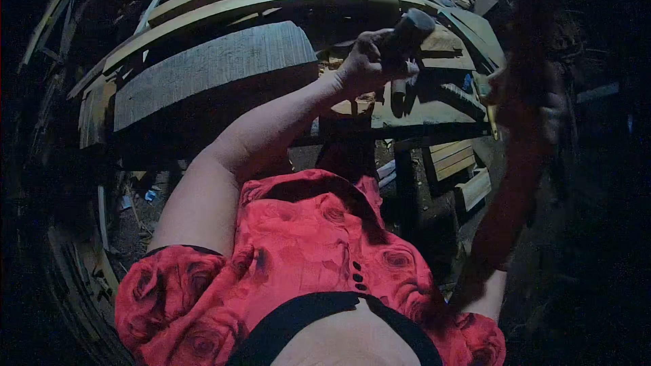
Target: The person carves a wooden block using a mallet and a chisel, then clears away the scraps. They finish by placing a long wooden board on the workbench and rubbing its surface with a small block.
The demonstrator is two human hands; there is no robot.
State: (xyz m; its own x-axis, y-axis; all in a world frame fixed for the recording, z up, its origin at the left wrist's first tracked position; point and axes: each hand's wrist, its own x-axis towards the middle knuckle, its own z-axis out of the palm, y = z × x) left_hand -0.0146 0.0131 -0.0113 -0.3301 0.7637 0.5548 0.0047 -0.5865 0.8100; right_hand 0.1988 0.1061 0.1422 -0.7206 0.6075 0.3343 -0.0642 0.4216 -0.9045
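My left hand (369, 61) is closed round a thick, dark cylindrical tool (414, 22) with a blunt, greyish round end pointing up and away. Just below the fingers a narrower dark rod-like end (399, 100) shows over the wooden work surface. To the left of this hand lies a heavy, rough-sawn wooden block (217, 71). My right hand (529, 105) is raised on the right in deep shadow, its fingers wrapped round a long dark bar-shaped thing (534, 20) that reaches to the top edge. What that thing is I cannot tell.
Long curved-looking boards (258, 1) run behind the block. Wood offcuts (441, 44) lie beyond and right of my left hand. Short slatted pieces (453, 159) and a pale offcut (475, 188) are lower right. Wood scraps and chips litter the ground; both sides are dark.
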